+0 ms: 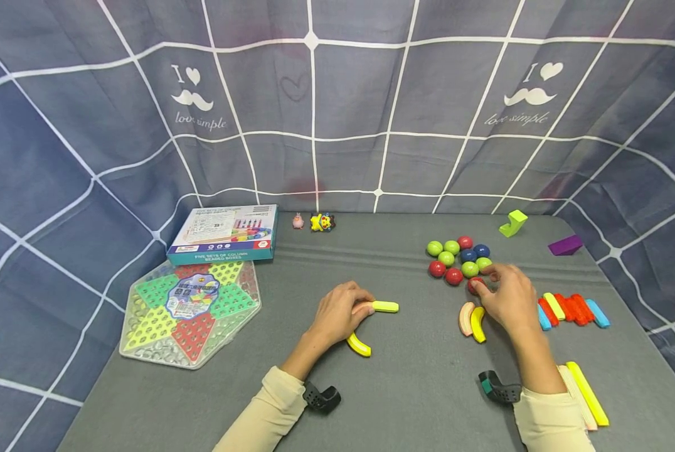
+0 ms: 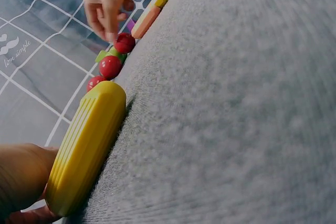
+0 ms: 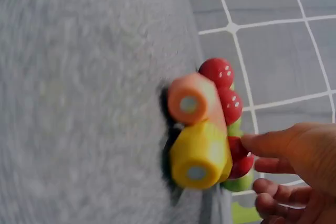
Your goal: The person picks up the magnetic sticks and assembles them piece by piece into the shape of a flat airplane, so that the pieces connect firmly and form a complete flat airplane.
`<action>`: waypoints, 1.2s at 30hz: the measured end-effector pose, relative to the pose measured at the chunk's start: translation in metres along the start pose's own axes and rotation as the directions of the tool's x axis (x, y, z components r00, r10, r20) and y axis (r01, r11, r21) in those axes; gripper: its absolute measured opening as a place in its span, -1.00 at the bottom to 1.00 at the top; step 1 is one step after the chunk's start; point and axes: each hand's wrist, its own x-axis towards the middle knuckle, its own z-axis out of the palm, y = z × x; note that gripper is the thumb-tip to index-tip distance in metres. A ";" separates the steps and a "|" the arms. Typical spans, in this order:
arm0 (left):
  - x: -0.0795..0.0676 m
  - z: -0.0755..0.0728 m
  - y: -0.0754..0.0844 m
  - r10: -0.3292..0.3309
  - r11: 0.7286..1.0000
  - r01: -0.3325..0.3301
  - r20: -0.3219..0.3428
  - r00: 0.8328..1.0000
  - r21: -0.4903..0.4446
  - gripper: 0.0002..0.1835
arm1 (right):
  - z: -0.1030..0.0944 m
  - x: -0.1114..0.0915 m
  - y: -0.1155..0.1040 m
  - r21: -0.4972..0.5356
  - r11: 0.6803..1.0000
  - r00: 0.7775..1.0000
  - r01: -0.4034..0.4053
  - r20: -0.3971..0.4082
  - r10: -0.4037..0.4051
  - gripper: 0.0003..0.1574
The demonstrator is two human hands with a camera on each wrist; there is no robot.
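While the left hand (image 1: 342,312) pinches a yellow stick (image 1: 387,306) mid-way across the desk (image 1: 416,389), the loosely curved right hand (image 1: 509,298), grip unclear, should treat the red ball (image 1: 472,286) nearer the right edge gently, sparing neighbouring balls (image 1: 453,276).

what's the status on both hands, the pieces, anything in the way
Left hand pinching yellow stick. Right hand at red ball, grip unclear. Other balls crowd it; curved yellow piece close by left hand.

Left hand (image 1: 340,312) hides ends of yellow stick (image 1: 385,306), curved yellow piece (image 1: 359,346). Right sleeve (image 1: 547,417) partly covers cream bar (image 1: 578,397). Box (image 1: 219,232): fine print too small to read.
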 end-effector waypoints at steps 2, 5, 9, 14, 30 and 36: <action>0.000 0.000 0.000 0.000 1.000 0.000 0.006 1.000 0.004 -0.82 | 0.000 0.000 0.006 -0.027 0.999 0.998 -0.026 0.051 0.027 -0.55; 0.000 0.001 0.000 0.002 1.000 -0.003 0.015 1.000 0.006 -0.81 | 0.002 -0.001 0.012 -0.027 0.999 0.992 -0.044 0.120 0.047 -0.51; 0.000 0.002 0.000 0.002 1.000 -0.002 0.020 1.000 0.003 -0.82 | 0.002 -0.004 0.010 -0.003 1.000 0.991 -0.026 0.129 0.026 -0.50; -0.001 0.001 -0.001 -0.006 1.000 0.006 0.013 1.000 0.004 -0.82 | 0.003 -0.008 -0.015 0.091 0.992 0.987 0.084 0.126 -0.095 -0.52; 0.000 -0.001 -0.001 0.001 1.000 -0.001 -0.010 1.000 -0.017 -0.83 | 0.049 -0.022 -0.063 0.378 0.891 0.881 0.251 0.293 -0.372 -0.66; 0.000 -0.001 0.000 -0.009 1.000 0.009 0.000 1.000 -0.024 -0.82 | 0.053 -0.023 -0.067 0.397 0.887 0.888 0.237 0.281 -0.363 -0.65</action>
